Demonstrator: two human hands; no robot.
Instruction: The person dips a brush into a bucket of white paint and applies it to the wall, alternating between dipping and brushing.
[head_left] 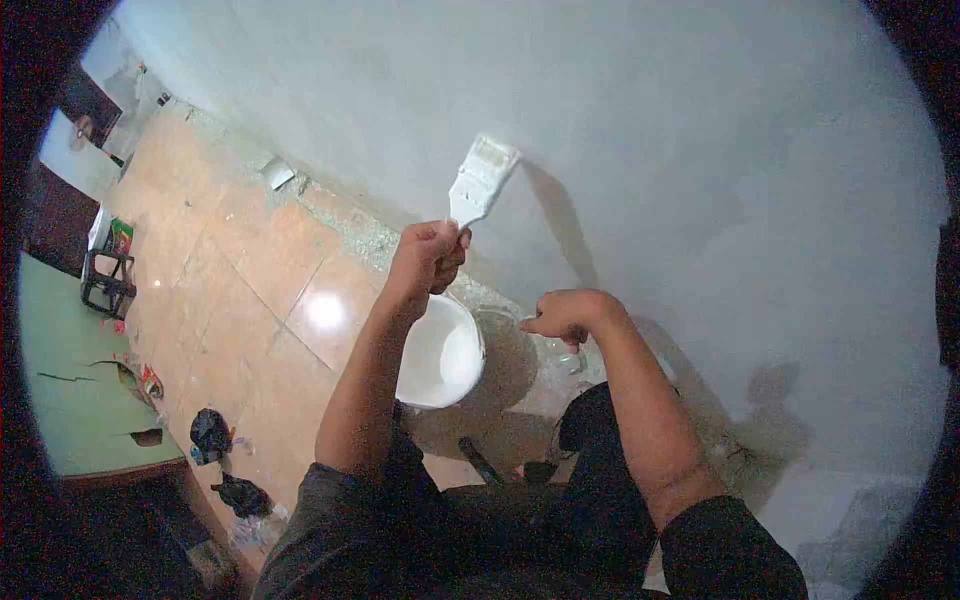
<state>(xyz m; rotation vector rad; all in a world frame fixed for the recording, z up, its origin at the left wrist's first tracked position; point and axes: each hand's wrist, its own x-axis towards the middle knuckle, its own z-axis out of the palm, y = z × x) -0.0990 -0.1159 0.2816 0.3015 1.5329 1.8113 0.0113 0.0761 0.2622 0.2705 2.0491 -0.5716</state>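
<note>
- Left hand: fingers clamped on the brush, bristles up at the wall, perhaps touching (the blur hides contact).
- Right hand: nothing visibly held; fingers bent, whether the tips meet cannot be told.
- Bucket: on the floor, below the left hand.
- Handling: a steady wrist and light, even pressure would suit the brush best.

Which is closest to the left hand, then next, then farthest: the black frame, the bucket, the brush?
From the left hand:
1. Brush: held in it.
2. Bucket: below, between the forearms.
3. Black frame: far off to the left.
</note>
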